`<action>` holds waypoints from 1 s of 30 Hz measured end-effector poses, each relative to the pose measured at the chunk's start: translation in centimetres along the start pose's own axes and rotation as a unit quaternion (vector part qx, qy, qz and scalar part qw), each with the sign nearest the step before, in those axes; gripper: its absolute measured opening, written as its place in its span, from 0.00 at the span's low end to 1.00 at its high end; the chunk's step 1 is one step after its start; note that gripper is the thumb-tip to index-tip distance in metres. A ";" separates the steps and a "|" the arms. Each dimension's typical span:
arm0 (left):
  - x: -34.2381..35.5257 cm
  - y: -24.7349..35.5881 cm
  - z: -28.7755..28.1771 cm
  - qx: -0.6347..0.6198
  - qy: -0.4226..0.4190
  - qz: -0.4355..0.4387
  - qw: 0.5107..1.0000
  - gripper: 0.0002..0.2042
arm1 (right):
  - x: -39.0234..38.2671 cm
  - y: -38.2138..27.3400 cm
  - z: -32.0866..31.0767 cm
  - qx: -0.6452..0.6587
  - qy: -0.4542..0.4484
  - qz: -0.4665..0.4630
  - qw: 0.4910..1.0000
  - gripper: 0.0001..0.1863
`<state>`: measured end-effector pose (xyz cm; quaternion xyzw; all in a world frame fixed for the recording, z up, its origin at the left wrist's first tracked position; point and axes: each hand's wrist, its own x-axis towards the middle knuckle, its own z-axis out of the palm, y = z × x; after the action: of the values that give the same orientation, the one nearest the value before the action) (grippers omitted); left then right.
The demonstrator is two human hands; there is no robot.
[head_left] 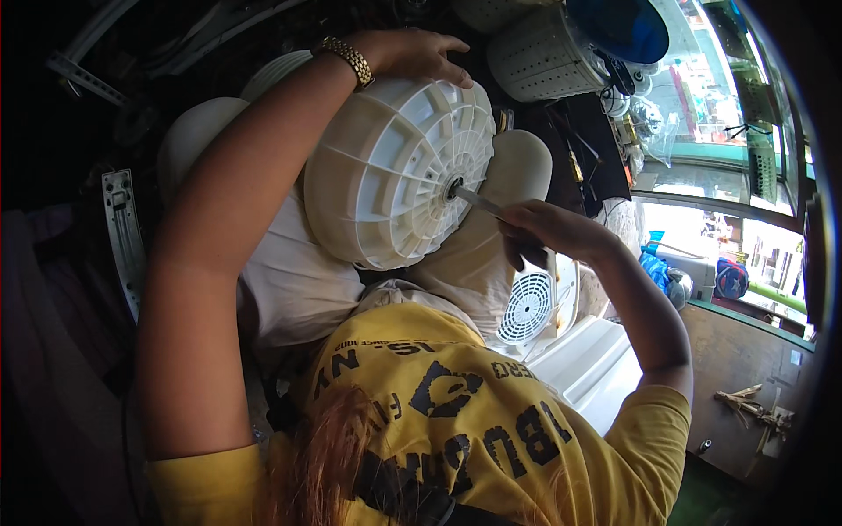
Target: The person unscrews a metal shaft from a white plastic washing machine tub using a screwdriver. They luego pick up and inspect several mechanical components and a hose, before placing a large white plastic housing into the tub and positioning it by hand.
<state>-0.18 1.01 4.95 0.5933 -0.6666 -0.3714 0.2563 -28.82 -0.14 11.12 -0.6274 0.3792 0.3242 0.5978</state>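
Observation:
A round white plastic tub with ribbed base lies on its side between my thighs, its dark central hub facing right. My left hand grips the tub's upper edge, fingers curved over it. My right hand is closed around a flat, pale grey tool, whose far end is at the hub. I cannot make out whether that end is inside the hub or against it.
Upper right, a perforated white drum stands beside a dark surface holding small tools. A white round grille and white panel are below my right arm. A metal rail stands left; a wooden board lies right.

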 end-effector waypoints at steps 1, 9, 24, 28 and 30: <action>0.0 0.0 0.0 -0.009 -0.001 0.007 1.000 0.37 | -0.6 0.3 -0.3 0.016 -0.031 -0.016 0.999 0.21; -0.3 -0.4 -0.4 -0.001 -0.012 -0.001 1.000 0.41 | -0.4 1.0 0.4 0.054 -0.017 -0.019 0.998 0.20; -0.2 -0.1 -0.5 -0.037 -0.008 0.003 0.999 0.36 | -0.6 6.1 -0.1 0.243 0.188 -0.278 0.910 0.19; -0.5 -0.4 -0.2 -0.011 0.005 -0.007 1.000 0.37 | 0.6 6.3 1.0 0.318 0.193 -0.329 0.868 0.18; -0.4 -0.4 -0.3 -0.024 -0.003 -0.008 1.000 0.38 | 1.4 6.9 1.4 0.440 0.124 -0.329 0.826 0.17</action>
<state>0.35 1.31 4.87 0.5910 -0.6534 -0.3912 0.2658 -34.03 1.17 6.35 -0.4202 0.3237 -0.1729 0.8299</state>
